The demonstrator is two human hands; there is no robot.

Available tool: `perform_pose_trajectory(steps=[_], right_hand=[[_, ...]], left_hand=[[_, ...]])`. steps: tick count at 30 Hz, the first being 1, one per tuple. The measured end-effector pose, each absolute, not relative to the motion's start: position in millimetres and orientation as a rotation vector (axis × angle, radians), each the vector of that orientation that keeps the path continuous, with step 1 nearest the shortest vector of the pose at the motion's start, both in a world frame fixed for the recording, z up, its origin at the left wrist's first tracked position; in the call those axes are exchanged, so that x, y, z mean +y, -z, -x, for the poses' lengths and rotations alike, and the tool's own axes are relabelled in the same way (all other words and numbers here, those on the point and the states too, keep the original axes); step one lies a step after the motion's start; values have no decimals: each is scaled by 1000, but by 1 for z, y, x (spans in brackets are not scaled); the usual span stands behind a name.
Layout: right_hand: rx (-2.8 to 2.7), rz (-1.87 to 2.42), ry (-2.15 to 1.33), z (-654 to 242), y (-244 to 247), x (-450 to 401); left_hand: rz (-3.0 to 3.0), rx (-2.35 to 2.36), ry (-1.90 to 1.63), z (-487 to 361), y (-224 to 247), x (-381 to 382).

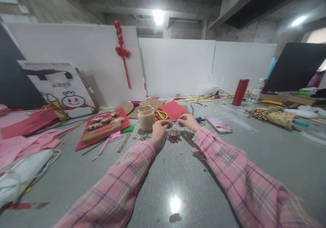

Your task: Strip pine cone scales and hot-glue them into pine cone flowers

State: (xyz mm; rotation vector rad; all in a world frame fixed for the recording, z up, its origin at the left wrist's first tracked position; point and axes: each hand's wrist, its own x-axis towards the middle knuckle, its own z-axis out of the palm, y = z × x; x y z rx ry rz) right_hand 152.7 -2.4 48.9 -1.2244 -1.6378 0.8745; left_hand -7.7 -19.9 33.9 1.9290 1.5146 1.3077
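A brown flower-like piece with pointed petals rests on the grey table, just below and between my hands. My left hand is closed, its fingertips pinched on a small brownish bit beside the jar. Opposite it, my right hand has thumb and forefinger pressed together over the edge of the red paper; what they hold is too small to make out. A beige jar stands left of my left hand, with small scraps near its base. Yellow-handled scissors lie behind my left hand.
Several similar flowers and a brown block lie on red card at the left. Phone, red flask and a speckled wrapped bundle are to the right. Pink paper and a white device lie far left.
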Motion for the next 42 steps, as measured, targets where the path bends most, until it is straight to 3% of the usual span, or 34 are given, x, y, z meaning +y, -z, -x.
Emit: perform_pose_trajectory(steps=[6, 14, 31, 42], right_hand=[[-1757, 1212, -847, -154, -48, -1], [-1823, 1193, -845, -151, -44, 2], [-1927, 1168, -626, -147, -61, -14], [-1932, 1223, -578, -146, -61, -15]], left_hand=[[-2268, 1513, -1048, 5, -28, -22], [-2231, 1435, -1280, 0, -29, -22], [-2384, 1398, -1259, -2, -36, -31], [-2341, 1653, -1177, -5, -44, -32]])
